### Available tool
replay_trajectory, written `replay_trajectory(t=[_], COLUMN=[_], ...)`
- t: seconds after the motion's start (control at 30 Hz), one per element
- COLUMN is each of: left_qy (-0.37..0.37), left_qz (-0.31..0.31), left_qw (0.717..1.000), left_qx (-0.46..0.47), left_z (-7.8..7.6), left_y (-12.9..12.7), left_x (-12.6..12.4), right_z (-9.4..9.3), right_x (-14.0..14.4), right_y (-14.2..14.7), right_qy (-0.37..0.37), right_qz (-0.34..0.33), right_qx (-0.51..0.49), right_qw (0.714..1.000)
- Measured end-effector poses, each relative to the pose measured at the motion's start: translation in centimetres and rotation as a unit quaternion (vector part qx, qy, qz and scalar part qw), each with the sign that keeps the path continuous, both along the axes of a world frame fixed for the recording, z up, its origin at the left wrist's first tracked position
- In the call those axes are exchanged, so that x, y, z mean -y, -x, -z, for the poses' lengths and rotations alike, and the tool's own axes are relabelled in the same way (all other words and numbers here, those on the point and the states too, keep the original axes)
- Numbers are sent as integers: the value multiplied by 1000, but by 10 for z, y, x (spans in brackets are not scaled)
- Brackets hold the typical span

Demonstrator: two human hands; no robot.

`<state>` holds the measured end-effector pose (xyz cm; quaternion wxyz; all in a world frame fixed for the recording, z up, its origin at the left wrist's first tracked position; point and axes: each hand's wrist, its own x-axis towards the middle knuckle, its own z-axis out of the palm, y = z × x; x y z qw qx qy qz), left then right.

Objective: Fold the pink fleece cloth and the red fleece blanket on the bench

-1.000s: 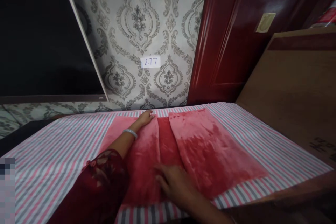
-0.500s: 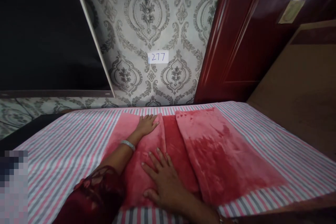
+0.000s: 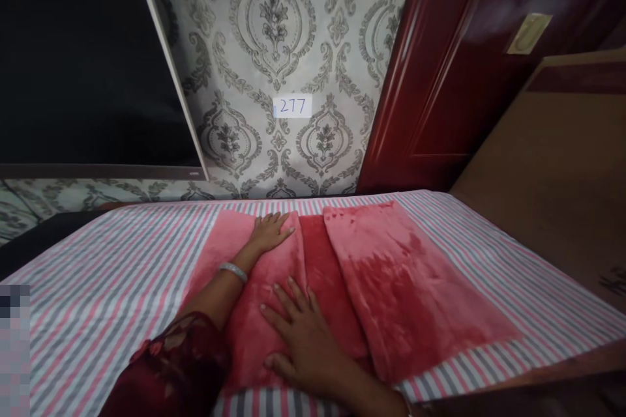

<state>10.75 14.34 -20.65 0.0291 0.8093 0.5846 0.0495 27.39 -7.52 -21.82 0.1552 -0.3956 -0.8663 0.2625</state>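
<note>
A plush pink-red cloth (image 3: 411,280), perhaps a blanket or towel, lies on the striped sheet with both sides folded inward. A darker red strip shows between the two flaps. My left hand (image 3: 271,232) rests flat on the far part of the left flap, fingers spread, near its inner edge. Closer to me, my right hand (image 3: 303,339) lies on the same flap with fingers spread, beside the dark red strip. Neither hand grips anything. The right flap lies flat, untouched.
Under the cloth is a pink, grey and white striped sheet (image 3: 493,260) over a table. Behind stands a patterned wall with a paper label (image 3: 292,105) reading 277. A dark screen (image 3: 92,65) is at left, a red door (image 3: 440,78) and a cardboard panel (image 3: 552,163) at right.
The view has shifted slightly, so most things appear a little further left. Both hands stay on the left flap, and the cloth keeps its folded shape.
</note>
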Motion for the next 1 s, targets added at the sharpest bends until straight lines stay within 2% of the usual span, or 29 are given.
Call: replay_trajectory(t=[0.23,0.37,0.47,0.57,0.67,0.8,0.9,1.0], left_qy=[16,46,54,36,17,8,23,38], left_qz=[-9,-14,-7,-13,-46,-139,-208,-254], left_qw=[1000,998,994,987,976,947,917,882], left_qx=[11,46,99,155,212,289,341,395], left_z=[-3,-12,-27,-44,-54,-52,-42,-33], left_y=[-6,-6,8,36,75,123,144,149], left_x=[1,0,-2,1,20,67,101,121], right_z=[-3,-3,-5,-15,-33,-51,-47,-28], right_x=[0,0,1,2,-1,-15,-30,-40], right_y=[2,2,-2,-9,-11,2,14,19], right_qy=[-7,-9,-1,7,-21,-85,-99,-77], right_qz=[6,8,1,-18,7,79,104,108], right_qx=[13,23,39,57,55,45,49,73], right_qw=[1000,1000,999,998,998,992,989,988])
